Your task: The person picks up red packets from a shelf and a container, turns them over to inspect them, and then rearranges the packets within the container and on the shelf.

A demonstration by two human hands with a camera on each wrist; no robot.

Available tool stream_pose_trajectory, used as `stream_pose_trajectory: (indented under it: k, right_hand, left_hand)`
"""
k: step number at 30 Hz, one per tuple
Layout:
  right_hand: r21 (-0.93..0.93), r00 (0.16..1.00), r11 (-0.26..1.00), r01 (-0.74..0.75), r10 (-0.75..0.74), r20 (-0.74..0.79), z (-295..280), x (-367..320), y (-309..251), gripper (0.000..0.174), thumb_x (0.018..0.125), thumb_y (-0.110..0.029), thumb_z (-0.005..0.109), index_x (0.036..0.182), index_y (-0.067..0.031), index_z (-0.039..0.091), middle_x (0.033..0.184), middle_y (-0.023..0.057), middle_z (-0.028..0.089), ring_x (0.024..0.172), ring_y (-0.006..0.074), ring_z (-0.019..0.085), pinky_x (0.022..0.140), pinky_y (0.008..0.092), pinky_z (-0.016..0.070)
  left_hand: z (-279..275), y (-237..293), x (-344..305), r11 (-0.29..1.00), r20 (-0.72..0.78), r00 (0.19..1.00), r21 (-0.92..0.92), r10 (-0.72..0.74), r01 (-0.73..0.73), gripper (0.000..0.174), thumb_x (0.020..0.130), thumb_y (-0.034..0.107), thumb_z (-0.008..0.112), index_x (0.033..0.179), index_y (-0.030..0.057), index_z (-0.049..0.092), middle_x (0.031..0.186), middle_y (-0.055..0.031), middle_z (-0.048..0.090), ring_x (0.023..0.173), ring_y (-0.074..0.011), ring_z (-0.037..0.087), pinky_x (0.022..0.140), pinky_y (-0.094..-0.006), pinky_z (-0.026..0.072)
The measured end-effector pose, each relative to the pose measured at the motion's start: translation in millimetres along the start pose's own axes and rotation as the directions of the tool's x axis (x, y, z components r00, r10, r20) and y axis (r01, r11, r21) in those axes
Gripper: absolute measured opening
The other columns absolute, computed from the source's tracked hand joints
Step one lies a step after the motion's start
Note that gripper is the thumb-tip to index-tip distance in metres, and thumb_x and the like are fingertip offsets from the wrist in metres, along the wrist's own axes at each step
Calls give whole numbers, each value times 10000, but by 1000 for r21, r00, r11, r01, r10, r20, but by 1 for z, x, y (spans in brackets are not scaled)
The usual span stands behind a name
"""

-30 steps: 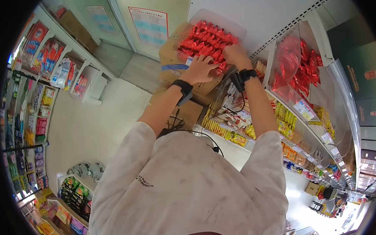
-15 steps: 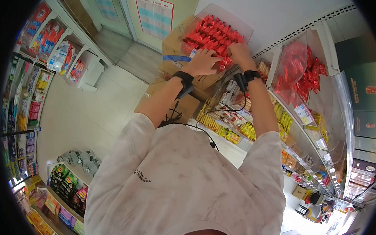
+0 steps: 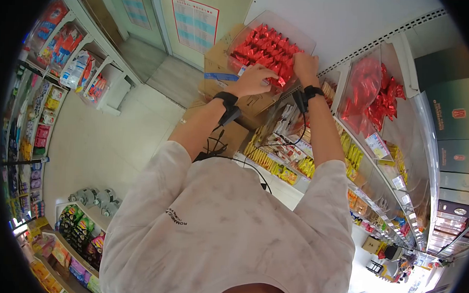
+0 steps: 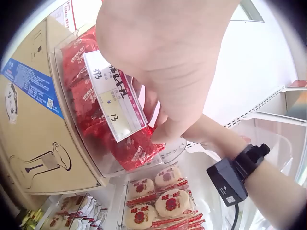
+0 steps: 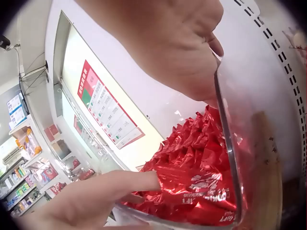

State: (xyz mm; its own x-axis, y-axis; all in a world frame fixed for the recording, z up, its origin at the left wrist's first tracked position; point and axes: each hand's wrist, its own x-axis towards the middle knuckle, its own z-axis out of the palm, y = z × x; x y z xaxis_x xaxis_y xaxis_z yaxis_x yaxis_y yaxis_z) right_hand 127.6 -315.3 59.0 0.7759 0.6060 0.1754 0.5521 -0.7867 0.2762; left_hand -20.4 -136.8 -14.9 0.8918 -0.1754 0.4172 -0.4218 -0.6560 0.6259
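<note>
Red foil packets (image 3: 265, 45) stand in rows in a clear plastic bin (image 5: 230, 143), with white lettering visible up close. At the bin's front, my left hand (image 3: 254, 80) reaches over; one straight finger lies against a red packet in the right wrist view. A handwritten price tag (image 4: 112, 96) hangs on the bin's front and covers some fingers in the left wrist view. My right hand (image 3: 305, 67) grips the bin's right side wall, with fingers over the rim; some fingertips are hidden behind the hand in the right wrist view.
Beside and under the bin stands a cardboard box (image 4: 33, 115) with blue tape. Round wrapped biscuits (image 4: 170, 201) lie below. Another bin of red packets (image 3: 380, 98) sits on the shelf to the right. A cable (image 3: 297, 141) hangs from my right wrist.
My right hand has moved from over the packets to the bin's right wall. My left hand's spread fingers have drawn closer together at the front. The head view has shifted slightly.
</note>
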Motion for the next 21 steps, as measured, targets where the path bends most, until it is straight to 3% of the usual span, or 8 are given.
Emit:
stream_pose_trajectory:
  k: [5,8,11,13,14,17,20,21]
  right_hand:
    - [-83,995,995,54,-47,88,-12,3,-4,116,822,-118,658,853,-152,764,887,114,749,943,296,713,894,479,450]
    - [123,1000,992,27,-27,2,-18,1,-3,91,820,-158,689,865,-124,760,893,128,750,955,303,711,952,488,449]
    - [251,985,960,123,-87,-151,-21,-5,3,168,828,-257,745,936,-129,758,880,107,741,915,316,701,897,489,481]
    - [205,994,974,98,-105,22,-33,-10,-2,201,820,-290,760,900,-106,751,893,125,747,954,306,709,1031,504,411]
    - [182,988,980,86,-107,108,-40,-14,-7,224,815,-307,768,882,-95,748,900,134,751,973,301,713,1098,511,376]
    - [93,976,990,104,-119,184,-43,-26,-14,251,800,-333,790,883,-100,745,902,139,751,960,307,720,1136,513,344]
    - [-19,976,986,169,-164,145,-46,-27,-18,211,800,-302,785,871,-107,747,897,143,751,951,306,726,1162,528,313]
    - [-38,979,984,175,-169,115,-33,-23,-16,218,755,-305,812,833,-112,745,852,134,743,900,310,720,1071,506,365]
  left_hand:
    - [5,3,-10,937,-27,982,304,189,-172,484,778,261,688,1257,196,717,1302,-7,666,1207,-285,550,1008,-452,426]
    - [3,11,-8,914,22,984,367,174,-170,484,792,260,695,1267,170,698,1242,-38,646,1178,-281,559,988,-457,436]
    - [9,17,-1,920,55,990,366,131,-142,448,764,274,710,1196,153,723,1161,-40,621,1121,-269,563,930,-453,433]
    - [18,16,2,921,24,988,359,152,-150,396,732,286,723,1105,157,760,1098,-38,612,1069,-263,570,881,-449,432]
    - [19,16,2,922,47,990,361,131,-139,433,734,293,723,1143,154,743,1110,-41,611,1082,-264,568,895,-445,430]
    - [12,18,0,921,93,990,368,102,-130,513,737,312,724,1224,151,707,1136,-45,610,1108,-266,563,925,-435,426]
    - [13,16,-1,919,75,991,370,114,-134,516,737,323,727,1227,163,708,1138,-44,612,1110,-267,563,929,-432,425]
    - [12,17,-1,920,81,990,368,111,-134,511,739,323,727,1224,166,710,1140,-44,613,1111,-268,563,933,-433,424]
